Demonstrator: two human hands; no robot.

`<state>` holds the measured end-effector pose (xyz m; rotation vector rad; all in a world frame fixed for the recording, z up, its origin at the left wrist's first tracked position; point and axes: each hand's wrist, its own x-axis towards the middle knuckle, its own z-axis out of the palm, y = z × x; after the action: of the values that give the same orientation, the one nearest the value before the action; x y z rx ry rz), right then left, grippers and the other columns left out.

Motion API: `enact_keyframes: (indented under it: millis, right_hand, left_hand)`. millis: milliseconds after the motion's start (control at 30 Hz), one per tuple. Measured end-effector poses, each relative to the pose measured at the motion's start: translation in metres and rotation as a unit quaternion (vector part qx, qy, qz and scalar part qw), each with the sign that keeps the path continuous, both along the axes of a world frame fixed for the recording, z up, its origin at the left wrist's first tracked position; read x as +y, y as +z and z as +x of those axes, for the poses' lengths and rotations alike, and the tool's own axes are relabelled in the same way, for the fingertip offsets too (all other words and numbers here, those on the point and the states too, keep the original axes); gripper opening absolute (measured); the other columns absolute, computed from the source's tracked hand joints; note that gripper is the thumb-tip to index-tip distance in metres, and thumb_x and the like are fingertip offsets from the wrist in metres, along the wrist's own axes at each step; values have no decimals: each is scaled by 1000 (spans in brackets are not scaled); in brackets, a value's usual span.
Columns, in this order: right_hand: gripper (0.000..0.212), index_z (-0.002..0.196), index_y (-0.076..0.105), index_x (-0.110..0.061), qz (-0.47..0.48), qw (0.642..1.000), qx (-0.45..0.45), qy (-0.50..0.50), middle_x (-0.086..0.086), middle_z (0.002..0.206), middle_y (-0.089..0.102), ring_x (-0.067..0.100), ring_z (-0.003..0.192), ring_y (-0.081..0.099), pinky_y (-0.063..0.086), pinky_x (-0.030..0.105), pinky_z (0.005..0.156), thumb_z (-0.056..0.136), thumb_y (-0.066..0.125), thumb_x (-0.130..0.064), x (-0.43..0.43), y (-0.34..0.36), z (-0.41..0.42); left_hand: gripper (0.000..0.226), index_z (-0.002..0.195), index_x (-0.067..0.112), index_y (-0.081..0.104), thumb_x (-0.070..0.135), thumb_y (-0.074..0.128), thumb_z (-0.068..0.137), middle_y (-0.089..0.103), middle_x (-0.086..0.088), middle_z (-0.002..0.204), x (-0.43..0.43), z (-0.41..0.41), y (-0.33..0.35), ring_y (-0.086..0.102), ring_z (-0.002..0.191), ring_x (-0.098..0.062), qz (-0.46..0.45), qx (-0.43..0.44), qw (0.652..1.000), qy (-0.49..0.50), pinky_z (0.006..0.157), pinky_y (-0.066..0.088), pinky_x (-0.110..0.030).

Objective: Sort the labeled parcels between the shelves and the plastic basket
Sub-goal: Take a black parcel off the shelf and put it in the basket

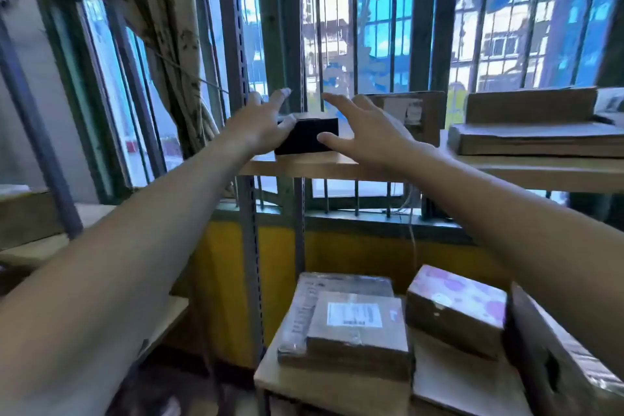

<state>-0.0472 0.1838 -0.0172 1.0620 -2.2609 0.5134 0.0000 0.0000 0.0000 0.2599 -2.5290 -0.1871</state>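
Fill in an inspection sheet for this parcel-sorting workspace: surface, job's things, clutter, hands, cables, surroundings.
Surface: pale upper shelf board on a metal frame; lower shelf beneath.
Job's things: small black box on the upper shelf board; labelled brown parcel and pink dotted parcel on the lower shelf.
Clutter: flat cardboard stack at the upper right.
Hands: left hand and right hand, fingers spread straight, thumbs at the small black box.
Cables: thin pale cord hanging below the sill.
Surroundings: barred window, curtain at left.

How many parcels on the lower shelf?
4: flat plastic-wrapped parcel, brown labelled cardboard box atop it, pink-spotted box beside them, dark parcel at right edge; more may be hidden.
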Motion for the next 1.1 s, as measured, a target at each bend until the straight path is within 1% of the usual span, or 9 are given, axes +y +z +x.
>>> enact_keyframes:
  millis: [233, 333, 467, 600, 700, 800, 900, 1033, 1100]
  right_hand:
    - [54, 139, 38, -25, -11, 992, -99, -74, 17, 144, 32, 36, 127, 40, 35, 42, 102, 92, 38, -52, -73, 20, -52]
    - [54, 133, 45, -16, 5, 980, -152, -125, 15, 138, 46, 33, 123, 46, 38, 36, 98, 91, 44, -50, -91, 13, -68]
    - [52, 134, 41, -23, -45, 979, -147, -136, 14, 134, 48, 32, 115, 52, 43, 36, 96, 88, 52, -42, -93, -4, -74]
    - [39, 124, 46, -22, -140, 971, -179, -75, 14, 127, 47, 31, 102, 57, 45, 39, 94, 86, 53, -29, -89, -6, -77]
    - [34, 116, 50, -18, -218, 954, -203, -30, 14, 124, 48, 24, 103, 54, 42, 29, 90, 85, 57, -30, -90, -7, -75]
    - [44, 125, 49, -20, -246, 954, -168, -23, 9, 134, 40, 21, 121, 41, 30, 25, 97, 86, 58, -38, -94, -5, -73]
    - [67, 143, 28, -26, -291, 940, -172, 41, 2, 145, 32, 19, 132, 33, 23, 22, 100, 86, 57, -45, -97, 1, -68]
    - [81, 147, 15, -29, -383, 885, -238, 118, 4, 140, 44, 21, 123, 48, 40, 41, 105, 83, 61, -46, -94, 7, -65]
    - [77, 146, 17, -25, -417, 871, -227, 123, 5, 133, 52, 23, 118, 53, 43, 44, 101, 84, 63, -38, -90, 8, -64]
  left_hand:
    - [58, 145, 30, 23, 58, 22, 93, 35, -15, 148, -39, -58, -15, 40, 131, -32, 150, -43, 985, -68, 104, 31, -36]
    - [49, 139, 24, 36, 48, 30, 96, 42, -11, 144, -55, -78, -18, 43, 128, -26, 192, -19, 972, -132, 100, 32, -29]
    - [54, 143, 21, 27, 38, 43, 95, 37, -7, 147, -67, -97, -21, 40, 130, -23, 288, 21, 931, -223, 110, 31, -37]
    - [72, 146, 26, 16, 35, 57, 87, 34, -9, 147, -74, -107, -22, 46, 124, -25, 420, 63, 871, -247, 102, 41, -43]
    - [73, 143, 30, 22, 24, 63, 84, 39, 2, 144, -74, -109, -23, 52, 114, -17, 412, 107, 859, -286, 88, 48, -43]
    - [85, 143, 32, 23, 13, 72, 76, 35, 0, 145, -71, -108, -22, 45, 127, -27, 392, 142, 850, -322, 103, 41, -51]
    - [109, 146, 38, 6, 10, 78, 70, 24, -4, 149, -63, -103, -24, 34, 135, -20, 317, 121, 866, -367, 109, 35, -46]
    - [120, 139, 47, -11, 13, 79, 69, 34, 26, 138, -56, -102, -26, 39, 126, 9, 264, 55, 848, -455, 99, 40, -16]
    - [107, 144, 43, -2, 13, 74, 74, 34, 21, 143, -51, -99, -23, 39, 129, 0, 318, 41, 828, -460, 100, 39, -24]
